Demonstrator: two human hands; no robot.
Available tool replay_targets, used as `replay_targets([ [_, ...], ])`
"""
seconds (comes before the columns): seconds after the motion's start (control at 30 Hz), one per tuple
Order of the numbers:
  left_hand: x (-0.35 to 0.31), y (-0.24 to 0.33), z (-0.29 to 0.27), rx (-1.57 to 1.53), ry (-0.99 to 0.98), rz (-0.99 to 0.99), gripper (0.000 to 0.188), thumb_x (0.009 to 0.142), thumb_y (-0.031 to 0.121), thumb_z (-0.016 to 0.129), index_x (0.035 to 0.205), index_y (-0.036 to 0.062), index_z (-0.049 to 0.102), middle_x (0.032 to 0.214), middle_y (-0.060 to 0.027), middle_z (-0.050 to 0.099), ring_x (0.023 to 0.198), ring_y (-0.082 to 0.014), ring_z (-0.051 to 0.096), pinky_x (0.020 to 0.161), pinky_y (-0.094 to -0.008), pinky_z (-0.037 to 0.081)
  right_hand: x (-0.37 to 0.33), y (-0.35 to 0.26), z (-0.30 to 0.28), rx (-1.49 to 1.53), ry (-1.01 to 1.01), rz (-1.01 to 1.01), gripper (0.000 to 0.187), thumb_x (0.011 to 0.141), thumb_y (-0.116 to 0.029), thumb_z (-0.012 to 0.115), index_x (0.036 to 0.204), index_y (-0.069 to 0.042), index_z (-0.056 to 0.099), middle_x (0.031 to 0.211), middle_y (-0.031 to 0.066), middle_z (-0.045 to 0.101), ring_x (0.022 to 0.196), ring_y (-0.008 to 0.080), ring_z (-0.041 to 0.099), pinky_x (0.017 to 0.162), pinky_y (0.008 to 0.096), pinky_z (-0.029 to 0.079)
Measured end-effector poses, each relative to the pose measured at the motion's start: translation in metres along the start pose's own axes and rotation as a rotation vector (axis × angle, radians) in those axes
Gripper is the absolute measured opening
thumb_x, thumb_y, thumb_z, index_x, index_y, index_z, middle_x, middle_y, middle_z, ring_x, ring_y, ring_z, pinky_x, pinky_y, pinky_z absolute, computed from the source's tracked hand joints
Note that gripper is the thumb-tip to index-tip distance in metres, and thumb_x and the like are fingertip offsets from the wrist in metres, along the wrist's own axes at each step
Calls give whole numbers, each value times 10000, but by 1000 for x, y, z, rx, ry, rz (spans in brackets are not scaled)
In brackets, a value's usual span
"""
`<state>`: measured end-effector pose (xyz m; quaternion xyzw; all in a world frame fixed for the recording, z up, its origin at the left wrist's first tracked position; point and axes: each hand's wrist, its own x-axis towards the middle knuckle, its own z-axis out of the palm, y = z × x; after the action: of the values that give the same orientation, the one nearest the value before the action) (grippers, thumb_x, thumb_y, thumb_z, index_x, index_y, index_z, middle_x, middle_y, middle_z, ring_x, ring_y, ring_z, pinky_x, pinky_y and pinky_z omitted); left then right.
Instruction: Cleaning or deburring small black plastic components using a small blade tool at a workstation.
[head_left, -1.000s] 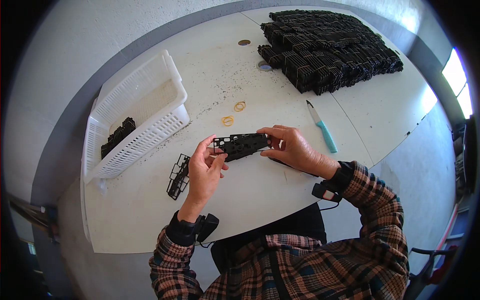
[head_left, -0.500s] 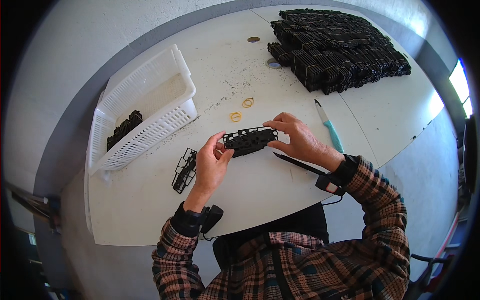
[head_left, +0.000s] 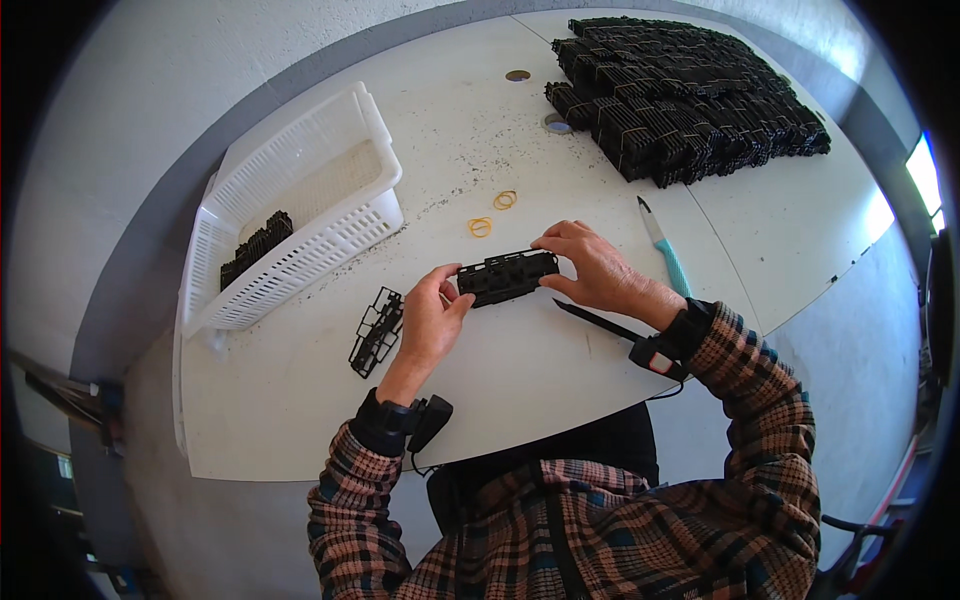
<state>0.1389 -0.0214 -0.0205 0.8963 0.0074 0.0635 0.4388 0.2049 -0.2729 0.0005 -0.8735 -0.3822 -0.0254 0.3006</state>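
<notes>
A black plastic frame part (head_left: 507,278), full of cut-outs, is held up between my two hands above the white table. My left hand (head_left: 432,322) pinches its left end between thumb and fingers. At the other end, my right hand (head_left: 592,265) grips it, thumb below and fingers along the top corner. Whether it is one part or several stacked cannot be made out. Beside my left hand lies another black plastic frame part (head_left: 376,332), flat and slanted. Two yellow rubber bands (head_left: 480,228) rest just beyond the held part.
A white plastic basket (head_left: 300,276) at the left holds several black parts (head_left: 258,250). Banded black parts form a large pile (head_left: 690,100) at the far right. A turquoise-handled knife (head_left: 668,258) lies right of my right hand; a dark blade-like tool (head_left: 600,322) lies under my right wrist.
Both hands still hold the black frame part, which has tilted slightly. The whole view has shifted a little, moving the basket, pile and table slightly in the picture.
</notes>
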Motion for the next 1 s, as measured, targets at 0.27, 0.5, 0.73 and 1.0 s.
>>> replay_targets([
  [0.27,2,-6,2,-46,0,-21,422,787,20,713,1196,10,610,730,25,542,578,-30,478,538,-197,426,5,1,1,-13,-52,10,430,800,-147,727,1188,-12,600,1167,160,575,1130,308,534,972,391,446],
  [0.5,3,-6,2,-54,-25,-53,424,785,21,715,1195,6,608,724,24,542,574,-27,477,533,-193,424,8,2,3,-33,-100,29,446,807,-164,732,1201,-2,602,1151,170,590,1108,309,550,949,385,461],
  [0.73,3,-10,2,-76,-41,-62,421,783,35,718,1187,-3,608,712,8,560,578,-47,501,547,-208,438,9,3,3,-30,-98,23,447,807,-169,737,1198,4,607,1141,178,598,1087,315,565,940,385,467],
  [1.0,4,-13,2,-90,-52,-82,445,780,66,729,1200,-8,600,709,-6,577,582,-67,527,563,-226,454,11,3,3,-42,-113,32,435,802,-167,741,1180,10,616,1105,177,616,1076,313,573,936,383,469],
])
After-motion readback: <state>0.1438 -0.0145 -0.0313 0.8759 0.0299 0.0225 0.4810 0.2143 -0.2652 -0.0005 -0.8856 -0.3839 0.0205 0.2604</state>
